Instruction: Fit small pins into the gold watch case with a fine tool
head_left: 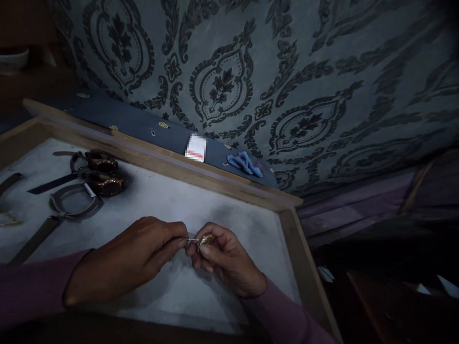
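Observation:
My left hand [136, 251] is closed in a pinch on a thin metal tool [193, 239], whose shiny tip points right. My right hand [228, 257] grips a small gold-coloured watch case [204, 242] with a sparkling rim between thumb and fingers. The tool's tip reaches the edge of the case or very close to it; I cannot tell if they touch. Both hands are held over the white-bottomed wooden tray [258, 223]. The rest of the tool is hidden inside my left hand.
Several strapped watches [105, 172] lie at the tray's upper left. A dark strap piece [5, 189] with a gold chain [5, 218] is at the far left. Behind the wooden rim are a white packet [195, 146] and a crumpled blue cloth [245, 163], before a patterned wall [221, 86].

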`<state>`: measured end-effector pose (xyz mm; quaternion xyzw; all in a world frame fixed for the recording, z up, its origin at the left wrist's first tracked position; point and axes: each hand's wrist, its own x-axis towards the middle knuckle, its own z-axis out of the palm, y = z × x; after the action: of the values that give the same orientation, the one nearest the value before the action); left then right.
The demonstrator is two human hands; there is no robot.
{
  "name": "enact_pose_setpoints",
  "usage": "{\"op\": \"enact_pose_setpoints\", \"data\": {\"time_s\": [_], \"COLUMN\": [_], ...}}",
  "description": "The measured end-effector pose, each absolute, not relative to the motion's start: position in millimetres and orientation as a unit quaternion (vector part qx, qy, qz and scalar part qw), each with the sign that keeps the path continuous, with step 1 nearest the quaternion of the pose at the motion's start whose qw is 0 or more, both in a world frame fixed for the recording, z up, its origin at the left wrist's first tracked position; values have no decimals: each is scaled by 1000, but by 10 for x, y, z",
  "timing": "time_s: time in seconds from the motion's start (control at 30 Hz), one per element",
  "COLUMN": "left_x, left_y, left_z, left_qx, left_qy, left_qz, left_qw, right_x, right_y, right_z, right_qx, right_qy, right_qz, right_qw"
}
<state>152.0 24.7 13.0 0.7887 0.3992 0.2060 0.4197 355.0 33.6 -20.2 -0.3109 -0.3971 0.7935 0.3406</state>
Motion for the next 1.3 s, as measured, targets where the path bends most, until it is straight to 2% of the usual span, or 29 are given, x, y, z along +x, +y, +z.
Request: {"op": "enact_pose_setpoints", "data": {"time_s": [0.23, 0.53, 0.87, 1.3], "left_x": [1512, 1515, 1512, 1510], "left_y": [257, 203, 223, 217], "left_z": [131, 117, 72, 57], "left_qx": [783, 811, 799, 797], "left_qy": [407, 416, 409, 414], "left_qz": [203, 203, 185, 179], "left_qw": [424, 359, 400, 402], "right_x": [3542, 3544, 3547, 3549], "right_y": [331, 327, 319, 317], "right_z": [-209, -209, -225, -238], "right_qx": [-332, -346, -336, -323], "right_qy": [-427, -447, -465, -465], "right_qz": [766, 741, 747, 753], "right_qw": [348, 364, 336, 335]}}
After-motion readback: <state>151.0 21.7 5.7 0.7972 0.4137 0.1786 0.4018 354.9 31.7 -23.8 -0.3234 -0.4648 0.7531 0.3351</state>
